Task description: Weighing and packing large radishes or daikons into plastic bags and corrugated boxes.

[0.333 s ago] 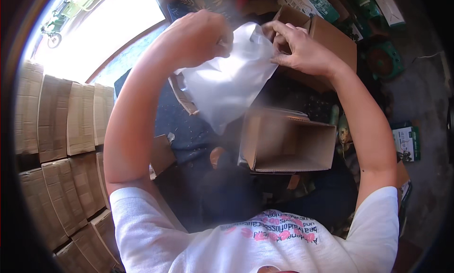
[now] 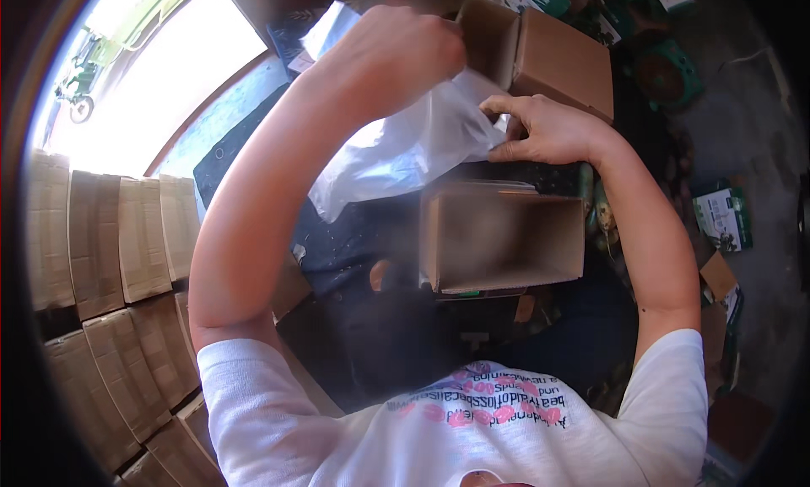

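Observation:
A translucent white plastic bag (image 2: pixel 388 154) hangs crumpled between my hands, in front of me. My left hand (image 2: pixel 405 61) is curled closed at the bag's upper edge, its back toward me and its fingertips hidden. My right hand (image 2: pixel 544 128) pinches the bag's right side between thumb and fingers. Just below the bag stands an open, upright cardboard box (image 2: pixel 510 242), with nothing visible inside.
Another open cardboard box (image 2: pixel 561 61) stands beyond my right hand. Stacked brown cartons (image 2: pixel 97 234) line the left side. Green-and-white printed packages (image 2: pixel 721 219) lie on the floor at right. A bright doorway (image 2: pixel 160 82) opens at upper left.
My left hand has moved right and slightly up, and my right hand a little down. The bag has swung toward the left and lies more slantwise. The view has shifted slightly.

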Tool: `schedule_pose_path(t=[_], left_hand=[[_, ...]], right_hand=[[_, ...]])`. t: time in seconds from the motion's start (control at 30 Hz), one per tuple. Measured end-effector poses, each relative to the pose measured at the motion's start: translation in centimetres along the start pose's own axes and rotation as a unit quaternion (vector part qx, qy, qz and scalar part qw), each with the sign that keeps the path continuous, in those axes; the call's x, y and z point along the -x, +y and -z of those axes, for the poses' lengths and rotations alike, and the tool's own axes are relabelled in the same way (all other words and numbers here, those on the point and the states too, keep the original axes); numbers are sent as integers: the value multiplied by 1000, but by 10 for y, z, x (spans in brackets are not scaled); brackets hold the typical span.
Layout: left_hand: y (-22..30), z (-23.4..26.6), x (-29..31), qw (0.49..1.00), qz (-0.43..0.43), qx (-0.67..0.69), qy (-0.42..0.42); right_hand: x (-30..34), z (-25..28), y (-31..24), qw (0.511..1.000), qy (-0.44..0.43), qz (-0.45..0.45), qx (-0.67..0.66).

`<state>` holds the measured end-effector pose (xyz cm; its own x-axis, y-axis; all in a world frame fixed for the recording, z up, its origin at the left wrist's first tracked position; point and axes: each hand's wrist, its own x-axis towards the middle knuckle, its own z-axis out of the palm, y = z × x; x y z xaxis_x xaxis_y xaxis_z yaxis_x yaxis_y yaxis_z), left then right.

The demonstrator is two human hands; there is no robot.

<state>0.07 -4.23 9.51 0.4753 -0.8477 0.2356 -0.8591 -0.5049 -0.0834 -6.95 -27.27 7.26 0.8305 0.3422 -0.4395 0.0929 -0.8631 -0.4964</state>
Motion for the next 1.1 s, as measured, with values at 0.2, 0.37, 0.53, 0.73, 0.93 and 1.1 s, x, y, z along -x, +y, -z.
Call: schedule_pose_path(t=[0.2,0.37,0.53,0.73,0.93,1.1], left_hand=[[43,-21,-66,991,-125,-3,44],[59,-47,-118,977,-177,-58,103],[109,-60,-169,986,-161,-30,-26],[156,-93,-133,901,155,368,171],[164,-107,-86,502,348,787,-94],[153,-130,-65,373,355,855,-66]], right_hand=[[16,-28,76,944,320,85,7],[44,-29,96,910,258,-23,-324],[55,-55,130,808,314,-17,-499],[68,-60,144,690,438,-123,-564],[62,-77,123,736,428,-39,-523],[70,-78,101,747,366,-6,-555]])
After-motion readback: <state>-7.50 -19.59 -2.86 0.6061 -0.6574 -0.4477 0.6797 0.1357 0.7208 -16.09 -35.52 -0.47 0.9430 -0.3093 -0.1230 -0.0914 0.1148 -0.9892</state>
